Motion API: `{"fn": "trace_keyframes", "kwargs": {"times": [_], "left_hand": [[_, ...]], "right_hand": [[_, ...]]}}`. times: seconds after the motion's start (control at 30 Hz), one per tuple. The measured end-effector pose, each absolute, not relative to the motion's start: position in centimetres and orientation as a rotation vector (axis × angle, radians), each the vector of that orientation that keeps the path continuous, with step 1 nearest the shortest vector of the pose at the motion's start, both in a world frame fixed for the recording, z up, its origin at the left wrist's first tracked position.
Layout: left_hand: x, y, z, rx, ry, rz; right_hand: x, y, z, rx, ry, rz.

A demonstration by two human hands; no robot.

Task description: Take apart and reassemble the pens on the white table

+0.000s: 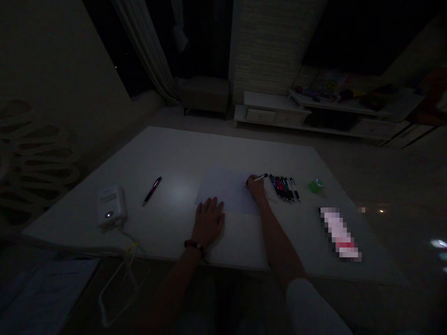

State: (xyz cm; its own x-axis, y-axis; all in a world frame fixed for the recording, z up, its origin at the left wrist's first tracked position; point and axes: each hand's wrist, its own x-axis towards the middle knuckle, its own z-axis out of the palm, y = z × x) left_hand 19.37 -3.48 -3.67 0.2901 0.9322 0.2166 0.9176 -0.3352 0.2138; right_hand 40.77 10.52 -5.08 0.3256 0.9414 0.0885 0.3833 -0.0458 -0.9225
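Paper sheet [218, 188]: lies midway between the table's [181, 151] near and far edges. Left hand [208, 221]: spread flat at its near edge, presumably steadying it. Right hand [256, 186]: holds a white pen [261, 177], tilted as if for writing. Pen row [283, 190]: just beside, probably limiting elbow room. Green object [316, 185]: towards right edge.

Very dim — soft glare patch on white tabletop [179, 190].

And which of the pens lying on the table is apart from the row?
The slim dark pen, alone between the white boxy device and the white paper; the others lie side by side, right of the paper.
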Motion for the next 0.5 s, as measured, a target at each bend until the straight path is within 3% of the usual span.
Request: {"fn": "trace_keyframes", "kwargs": {"times": [0.5], "left_hand": [[19.3,-3.5,-3.8,2.471,1.799,0.456]], "right_hand": [[40.9,11.1,-5.9,-1.555,-1.206,0.707]]}}
